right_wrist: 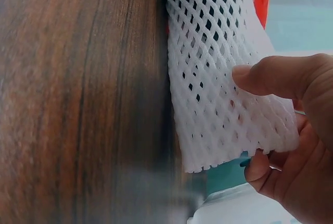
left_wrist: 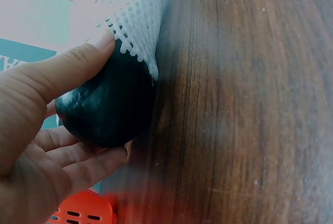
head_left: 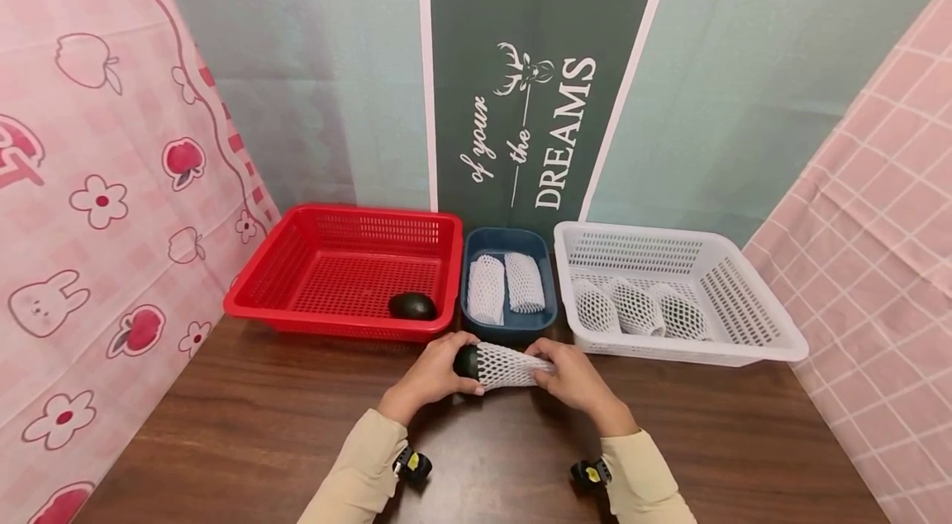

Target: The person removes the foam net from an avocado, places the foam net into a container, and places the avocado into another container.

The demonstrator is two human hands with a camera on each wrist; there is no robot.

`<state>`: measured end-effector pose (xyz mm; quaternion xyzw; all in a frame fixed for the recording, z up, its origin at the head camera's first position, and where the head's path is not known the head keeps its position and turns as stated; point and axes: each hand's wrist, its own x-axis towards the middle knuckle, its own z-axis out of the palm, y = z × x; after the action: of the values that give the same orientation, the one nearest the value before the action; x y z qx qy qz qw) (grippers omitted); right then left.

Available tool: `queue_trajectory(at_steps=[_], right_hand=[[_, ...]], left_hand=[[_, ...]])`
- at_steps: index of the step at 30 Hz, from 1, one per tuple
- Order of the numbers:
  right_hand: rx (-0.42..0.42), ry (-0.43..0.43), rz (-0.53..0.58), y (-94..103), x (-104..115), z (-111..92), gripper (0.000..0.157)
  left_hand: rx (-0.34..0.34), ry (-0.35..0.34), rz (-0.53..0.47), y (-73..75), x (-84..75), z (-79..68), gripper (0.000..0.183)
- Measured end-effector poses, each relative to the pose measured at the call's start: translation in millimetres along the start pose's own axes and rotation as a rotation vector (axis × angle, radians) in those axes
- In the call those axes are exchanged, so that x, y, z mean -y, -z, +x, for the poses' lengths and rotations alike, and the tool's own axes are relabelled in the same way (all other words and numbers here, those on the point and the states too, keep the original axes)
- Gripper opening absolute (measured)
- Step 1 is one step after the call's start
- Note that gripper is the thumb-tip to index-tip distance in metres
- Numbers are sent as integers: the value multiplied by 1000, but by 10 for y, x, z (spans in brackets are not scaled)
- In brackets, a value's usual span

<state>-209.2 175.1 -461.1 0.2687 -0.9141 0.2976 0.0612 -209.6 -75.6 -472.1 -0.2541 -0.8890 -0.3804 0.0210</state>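
Observation:
A dark green avocado (left_wrist: 106, 104) is partly inside a white foam net sleeve (right_wrist: 213, 78); its bare rounded end sticks out on the left. My left hand (head_left: 435, 371) grips the avocado, thumb on one side near the sleeve's edge and fingers on the other. My right hand (head_left: 571, 375) pinches the sleeve towards its far right end, which looks flat and unfilled in the right wrist view. Both hands are just above the wooden table (head_left: 506, 458), in front of the blue bin. The palm side of the right hand is hidden in the head view.
A red basket (head_left: 342, 321) at the left holds another avocado (head_left: 412, 307). The small blue bin (head_left: 510, 326) in the middle holds two foam sleeves (head_left: 487, 290). At the right, a white basket (head_left: 766, 338) holds several net-wrapped fruits (head_left: 635, 307). Cloth curtains stand behind and at both sides.

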Motion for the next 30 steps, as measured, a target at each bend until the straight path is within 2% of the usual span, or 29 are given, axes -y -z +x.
queue_trajectory(at_steps=[11, 18, 23, 30], right_hand=[[-19, -10, -2, 89, 2, -76, 21], [-38, -23, -18, 187, -49, -186, 22], [-63, -29, -39, 240, -105, -246, 23], [-101, -17, -47, 286, -161, -288, 24]], left_hand=[[-38, 13, -2, 52, 14, -72, 59], [-69, 71, -20, 165, 36, -203, 58], [-92, 80, -5, 226, 94, -261, 59], [-103, 129, -2, 286, 130, -333, 59]])
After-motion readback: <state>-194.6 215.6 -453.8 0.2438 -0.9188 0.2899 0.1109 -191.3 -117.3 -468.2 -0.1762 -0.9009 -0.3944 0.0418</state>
